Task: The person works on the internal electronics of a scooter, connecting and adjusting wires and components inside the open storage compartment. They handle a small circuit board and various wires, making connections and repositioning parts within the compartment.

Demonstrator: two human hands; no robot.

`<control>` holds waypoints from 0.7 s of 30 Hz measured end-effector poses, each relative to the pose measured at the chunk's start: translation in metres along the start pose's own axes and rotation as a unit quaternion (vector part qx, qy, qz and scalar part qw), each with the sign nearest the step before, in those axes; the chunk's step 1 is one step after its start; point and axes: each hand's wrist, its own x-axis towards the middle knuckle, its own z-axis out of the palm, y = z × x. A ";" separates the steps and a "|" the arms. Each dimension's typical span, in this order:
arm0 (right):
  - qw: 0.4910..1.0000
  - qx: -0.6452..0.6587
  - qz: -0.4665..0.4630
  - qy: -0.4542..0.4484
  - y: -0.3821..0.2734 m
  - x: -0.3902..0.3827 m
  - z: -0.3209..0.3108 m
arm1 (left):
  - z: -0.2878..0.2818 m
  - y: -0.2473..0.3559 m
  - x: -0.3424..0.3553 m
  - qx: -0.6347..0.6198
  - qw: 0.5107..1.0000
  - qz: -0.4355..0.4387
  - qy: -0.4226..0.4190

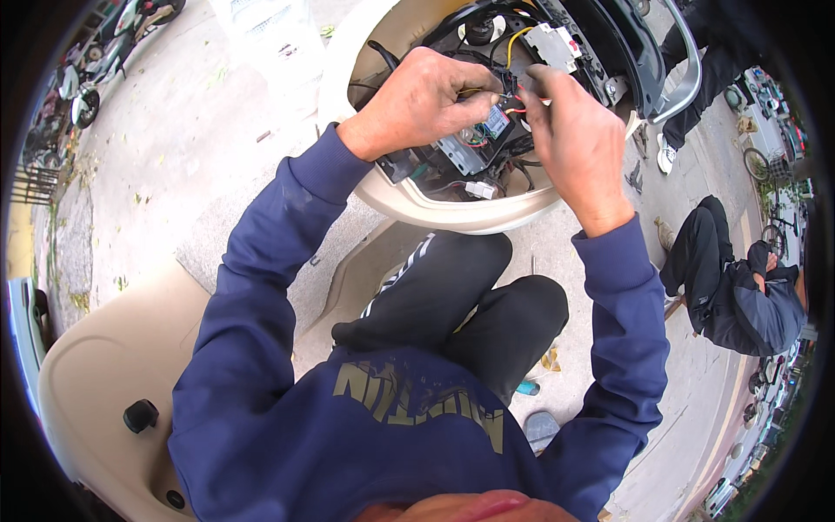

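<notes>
Above the open body of a cream-coloured scooter (409, 211), both my hands work close together. My left hand (426, 100) is closed, its thumb and forefinger pinching thin wires by a small dark connector (507, 82). Opposite it, my right hand (578, 135) is closed with its fingertips on a thin red wire (522, 110). Beneath them sits a metal box with a blue label (497, 123) and coloured wires. A white plug (480, 189) lies near the compartment's front rim. A yellow wire (513, 42) curves beside a white box (553, 46) at the back.
A grey grab rail (687, 83) arches at the far right of the scooter. A beige body panel (113, 365) lies at left. Tools (635, 177) are on the pavement. One person crouches (739, 296) at right; another stands behind the rail. Parked motorbikes (100, 65) line the far left.
</notes>
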 end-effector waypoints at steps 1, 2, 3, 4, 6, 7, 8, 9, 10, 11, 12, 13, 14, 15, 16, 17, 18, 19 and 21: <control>0.993 -0.056 -0.105 -0.009 0.001 0.002 -0.005 | -0.001 0.001 -0.001 0.008 1.000 -0.003 -0.004; 0.972 -0.110 -0.209 -0.016 0.001 0.005 -0.010 | -0.003 0.004 -0.003 0.017 1.000 -0.007 -0.008; 0.967 -0.119 -0.226 -0.010 0.002 0.005 -0.010 | -0.004 0.006 -0.003 0.023 1.000 -0.007 -0.015; 0.961 -0.128 -0.244 -0.004 0.004 0.006 -0.008 | -0.003 0.005 -0.001 0.012 1.000 -0.007 -0.011; 0.961 -0.118 -0.248 -0.009 0.006 0.008 -0.006 | -0.001 0.002 0.001 -0.011 1.000 -0.011 -0.001; 0.967 -0.100 -0.235 -0.021 0.007 0.010 -0.007 | -0.004 0.005 0.003 -0.021 0.999 -0.028 -0.009; 0.971 -0.082 -0.222 -0.032 0.007 0.011 -0.007 | -0.004 0.006 0.002 -0.015 0.999 -0.033 -0.015; 0.982 -0.046 -0.174 -0.053 0.006 0.010 -0.004 | -0.003 0.006 0.001 -0.009 0.999 -0.038 -0.021; 0.992 0.019 -0.090 -0.092 0.004 0.011 -0.003 | -0.003 0.006 0.001 -0.003 0.999 -0.042 -0.027; 0.988 0.083 -0.005 -0.130 0.001 0.014 -0.004 | -0.003 0.006 0.001 -0.016 0.998 -0.050 -0.019; 0.972 0.145 0.084 -0.166 -0.001 0.014 -0.005 | -0.003 0.006 0.001 -0.031 0.998 -0.056 -0.015; 0.902 0.300 0.229 -0.211 0.003 0.017 0.002 | -0.002 0.006 0.001 -0.046 0.997 -0.061 -0.010; 0.788 0.418 0.342 -0.295 0.007 0.024 -0.003 | -0.001 0.006 0.002 -0.043 0.995 -0.089 -0.009; 0.753 0.459 0.397 -0.253 0.006 0.024 -0.002 | -0.002 0.004 0.003 -0.038 0.992 -0.116 -0.004; 0.713 0.496 0.449 -0.210 0.005 0.023 0.000 | -0.003 0.004 0.004 -0.034 0.989 -0.143 0.001; 0.764 0.458 0.421 -0.171 0.007 0.017 0.003 | -0.003 0.006 0.005 -0.004 0.988 -0.155 0.003; 0.810 0.419 0.389 -0.133 0.010 0.007 0.010 | -0.004 0.005 0.005 -0.002 0.987 -0.163 0.005; 0.850 0.378 0.356 -0.091 0.013 -0.002 0.014 | -0.005 0.004 0.006 0.001 0.985 -0.170 0.004; 0.839 0.397 0.332 -0.170 0.011 -0.016 0.014 | -0.007 0.000 0.008 0.009 0.984 -0.177 0.000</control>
